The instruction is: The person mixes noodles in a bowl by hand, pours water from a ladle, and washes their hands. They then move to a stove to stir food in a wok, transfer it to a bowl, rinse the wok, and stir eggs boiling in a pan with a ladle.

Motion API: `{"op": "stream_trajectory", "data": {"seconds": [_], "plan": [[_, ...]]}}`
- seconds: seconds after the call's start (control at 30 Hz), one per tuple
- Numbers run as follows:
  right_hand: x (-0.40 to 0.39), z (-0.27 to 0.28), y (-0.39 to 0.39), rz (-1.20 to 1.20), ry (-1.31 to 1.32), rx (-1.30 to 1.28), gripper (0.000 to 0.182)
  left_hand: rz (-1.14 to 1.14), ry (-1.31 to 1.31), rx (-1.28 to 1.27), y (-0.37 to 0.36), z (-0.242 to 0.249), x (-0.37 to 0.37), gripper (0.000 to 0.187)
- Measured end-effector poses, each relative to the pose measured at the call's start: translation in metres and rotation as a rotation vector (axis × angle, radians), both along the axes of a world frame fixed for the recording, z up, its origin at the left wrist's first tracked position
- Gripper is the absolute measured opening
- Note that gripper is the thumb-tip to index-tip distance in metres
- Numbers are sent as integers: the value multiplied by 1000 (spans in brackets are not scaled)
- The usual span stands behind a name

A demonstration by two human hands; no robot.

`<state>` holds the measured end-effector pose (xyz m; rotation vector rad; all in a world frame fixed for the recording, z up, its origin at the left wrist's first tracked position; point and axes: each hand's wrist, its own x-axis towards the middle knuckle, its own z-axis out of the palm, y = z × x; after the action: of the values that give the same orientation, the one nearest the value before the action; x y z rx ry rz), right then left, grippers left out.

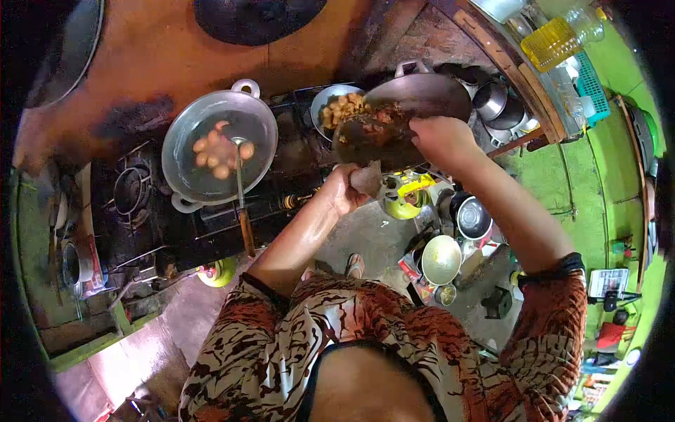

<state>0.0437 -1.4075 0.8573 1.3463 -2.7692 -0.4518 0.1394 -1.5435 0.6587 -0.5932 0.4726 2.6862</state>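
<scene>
A dark wok [429,95] is tilted toward a metal bowl [318,112], with brown saucy food [383,119] along its lower side. Chunky yellow-brown food [343,109] fills the bowl beside it. My left hand [342,190] is closed round a grey-brown cloth [365,180] at the wok's near edge; the handle there is covered. Over the wok's inside, my right hand [443,143] is closed, and whatever it grips is hidden. Left of the bowl, a large pan [184,158] holds several eggs [214,155] in liquid, with a long-handled ladle [244,211] resting in it.
A stove burner [130,191] lies left of the egg pan. Gas cylinders [408,204] stand below the counter. Pots [474,216] and a pale basin [441,260] sit at lower right. An oil bottle [552,43] and a teal basket [593,88] are at upper right.
</scene>
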Motion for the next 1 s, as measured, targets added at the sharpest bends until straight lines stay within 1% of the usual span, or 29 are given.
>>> {"op": "stream_trajectory", "data": {"seconds": [0.1, 0.13, 0.2, 0.23, 0.3, 0.33, 0.4, 0.43, 0.47, 0.53, 0.57, 0.6, 0.67, 0.7, 0.73, 0.77, 0.8, 0.83, 0.87, 0.9, 0.93, 0.97, 1.0], "plan": [[-4, 18, 5, 35, -12, -62, 18, -3, -29, -67, -1, 17, 7, 28], [-2, 31, 10, 36, -11, -63, 18, -1, -28, -68, -2, 16, 5, 28], [12, 64, 19, 171, -22, -89, 19, -57, -39, -83, -3, 12, 3, 28], [23, 78, 17, 171, -25, -86, 19, -57, -41, -79, -2, 14, 4, 28], [41, 97, 16, 5, -168, 160, 22, -26, -61, 10, -2, 22, 8, 33], [37, 85, 23, -3, -169, 160, 22, -35, -62, 10, 0, 16, 7, 33], [24, 38, 43, 275, -52, -218, 22, -57, -36, 12, 4, 1, 4, 32], [19, 25, 39, 254, -17, -184, 26, -63, -36, 12, 4, 1, 6, 32], [-1, 13, 45, 251, -17, -183, 26, -62, -30, 38, 4, 1, 8, 33], [-45, -4, 59, 436, 30, -373, 27, -58, -27, 64, 4, -6, 11, 34], [-32, 33, 44, 256, -24, -110, 26, -46, -25, 54, 6, -16, 10, 32], [-13, 90, 27, 76, -76, 156, 24, -33, -23, 48, 8, -22, 9, 32], [2, 154, 51, 128, -238, -2, 22, 10, -39, 19, 7, -1, 18, 31], [28, 186, 39, -37, -237, 206, 21, 49, -50, -17, 6, 6, 21, 31], [40, 193, 35, -126, -236, 307, 21, 44, -53, -14, 8, 0, 20, 31], [52, 200, 31, -210, -232, 417, 21, 35, -38, -68, 8, -7, 19, 28], [55, 192, 36, -135, -201, 395, 21, 24, -21, -124, 8, -12, 18, 24], [56, 179, 42, -64, -168, 370, 22, -2, -1, -130, 8, -17, 18, 26], [46, 146, 50, 10, -98, 296, 20, -13, 6, -129, 10, -18, 19, 26], [31, 116, 49, -9, -58, 335, 20, 10, 38, -106, 12, -20, 20, 27], [17, 100, 45, -23, -19, 374, 20, 38, 68, -83, 14, -22, 20, 28], [7, 107, 47, -23, -19, 374, 20, 38, 68, -83, 13, -24, 21, 28], [-2, 122, 51, 80, -86, 269, 21, 40, 88, -93, 11, -26, 22, 28]]}}
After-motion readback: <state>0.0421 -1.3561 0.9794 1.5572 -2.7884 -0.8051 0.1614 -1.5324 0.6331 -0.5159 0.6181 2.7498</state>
